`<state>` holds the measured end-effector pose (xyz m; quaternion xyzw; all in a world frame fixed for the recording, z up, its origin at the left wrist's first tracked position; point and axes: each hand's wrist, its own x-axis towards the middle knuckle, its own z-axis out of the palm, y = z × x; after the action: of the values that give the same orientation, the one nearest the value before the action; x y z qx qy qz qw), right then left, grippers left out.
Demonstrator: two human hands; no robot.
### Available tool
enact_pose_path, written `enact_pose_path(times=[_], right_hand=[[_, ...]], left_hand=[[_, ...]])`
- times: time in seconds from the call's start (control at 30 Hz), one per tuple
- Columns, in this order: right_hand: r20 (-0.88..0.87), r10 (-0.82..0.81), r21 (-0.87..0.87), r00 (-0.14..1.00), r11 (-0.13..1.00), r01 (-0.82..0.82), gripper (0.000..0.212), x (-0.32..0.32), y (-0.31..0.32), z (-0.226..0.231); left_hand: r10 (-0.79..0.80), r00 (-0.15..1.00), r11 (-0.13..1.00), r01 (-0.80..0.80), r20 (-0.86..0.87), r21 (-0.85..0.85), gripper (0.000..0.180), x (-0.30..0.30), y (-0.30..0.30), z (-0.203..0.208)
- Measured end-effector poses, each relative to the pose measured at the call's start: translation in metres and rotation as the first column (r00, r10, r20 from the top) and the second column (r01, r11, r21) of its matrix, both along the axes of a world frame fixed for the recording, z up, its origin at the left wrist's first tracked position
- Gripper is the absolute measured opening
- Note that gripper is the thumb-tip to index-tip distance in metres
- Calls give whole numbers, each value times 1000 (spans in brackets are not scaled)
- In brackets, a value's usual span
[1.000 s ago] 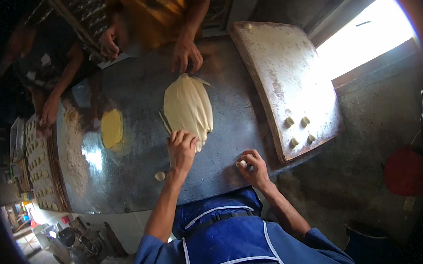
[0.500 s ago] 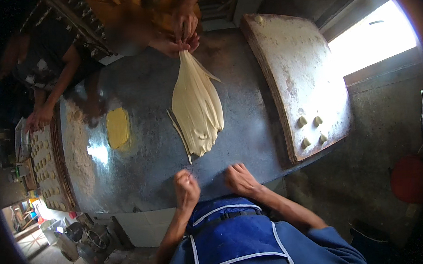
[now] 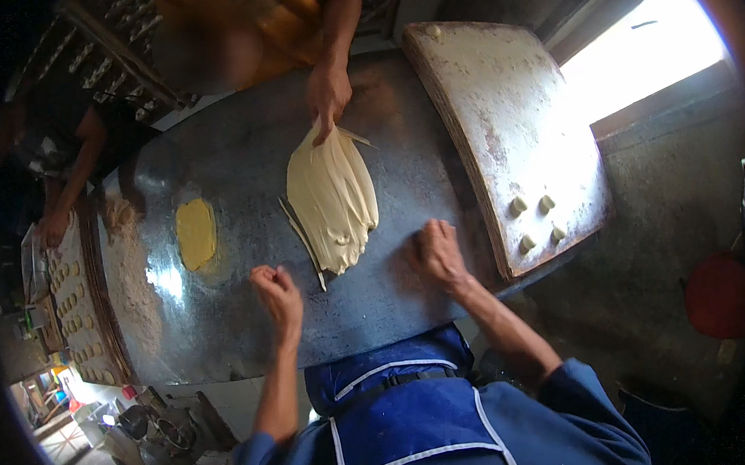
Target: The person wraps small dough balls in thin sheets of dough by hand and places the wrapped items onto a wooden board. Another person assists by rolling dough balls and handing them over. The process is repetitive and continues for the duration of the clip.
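Note:
Both of my hands are over the near part of a dark metal worktable (image 3: pixel 376 307). My left hand (image 3: pixel 277 299) is curled closed, with no object visible in it, left of a large pale sheet of dough (image 3: pixel 331 205). On the dough's right, my right hand (image 3: pixel 438 254) forms a loose fist, also with nothing visible in it. Neither hand touches the dough. Its surface is stretched and folded, with a thin loose strip (image 3: pixel 303 244) along its left edge. Across the table, a co-worker's hand (image 3: pixel 330 93) holds the narrow far end.
A flat yellow patch (image 3: pixel 196 234) lies left of the dough, and scattered flour (image 3: pixel 129 280) beyond it. Stacked boards (image 3: pixel 501 127) with several small dough pieces stand on the right. Another tray (image 3: pixel 81 328) with rows of pieces sits far left, near a second person's hand (image 3: pixel 55 228).
My hands have spread apart and moved forward, one to each side of the dough. The co-worker has lowered the dough's far end toward the table, and now one hand shows on it.

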<state>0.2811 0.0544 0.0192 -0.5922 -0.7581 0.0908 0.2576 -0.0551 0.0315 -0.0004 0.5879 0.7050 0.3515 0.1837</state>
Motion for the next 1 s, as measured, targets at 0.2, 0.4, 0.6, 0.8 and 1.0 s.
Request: enact_pose_path(times=[0.2,0.4,0.6,0.8,1.0], right_hand=[[-56,128,-147,990,980,-135,28,43,-58,-30],[-196,47,-122,979,990,-72,13,-1,-57,-30],[52,55,-118,997,992,-49,18,45,-72,4],[-305,41,-127,952,988,-84,31,68,-96,33],[-600,-421,197,680,746,636,43,192,-90,162]], left_hand=[[-219,963,960,241,-155,143,31,0,-57,16],[-150,959,984,167,-240,55,32,2,-48,10],[-705,687,694,616,-178,-372,28,-24,-23,98],[-874,462,445,886,-150,134,44,202,80,175],[-975,220,205,842,29,498,68,484,143,168]])
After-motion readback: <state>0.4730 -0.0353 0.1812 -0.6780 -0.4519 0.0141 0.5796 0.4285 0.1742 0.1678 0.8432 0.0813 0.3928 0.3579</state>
